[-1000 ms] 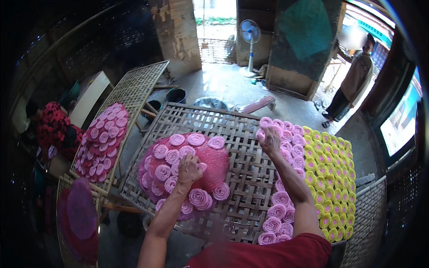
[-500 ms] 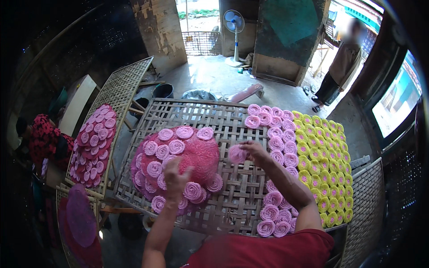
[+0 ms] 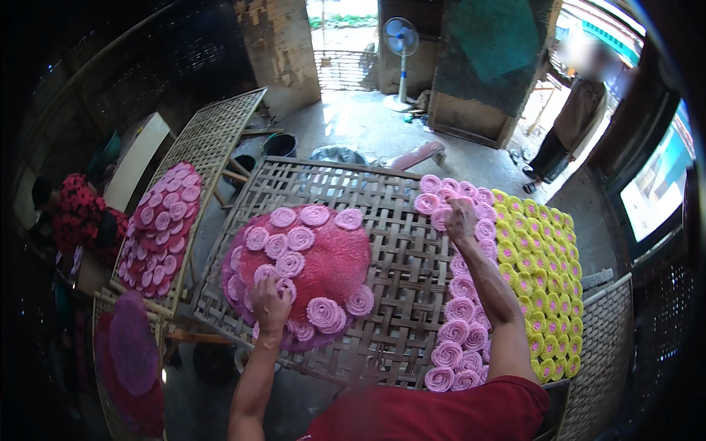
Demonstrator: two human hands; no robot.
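Observation:
My left hand [image 3: 271,301] is closed at the lower-left side of a red-pink domed piece [image 3: 334,261] dotted with pale pink rosettes [image 3: 315,214], its fingertips among the rosettes; what they grip is unclear. My right hand [image 3: 461,219] reaches to the top of several rows of pink rosettes [image 3: 459,310], fingers pinched on one of them. Both the dome and the rows lie on a woven slatted table [image 3: 397,294]. Flower pieces in yellow with pink centres [image 3: 540,287] fill the table's right side.
At left stand another woven rack [image 3: 215,121] bearing a rosette-covered piece [image 3: 158,228], and flat purple sheets [image 3: 131,342]. A person [image 3: 77,213] bends behind them; another [image 3: 570,125] stands in the right doorway. A fan [image 3: 401,44], buckets [image 3: 279,145] and a low bench [image 3: 415,156] are beyond.
A half second ago my right hand held a rosette over the bare slats; it has moved back up-right to the rosette rows. My left hand has shifted down-left, its fingers now closed.

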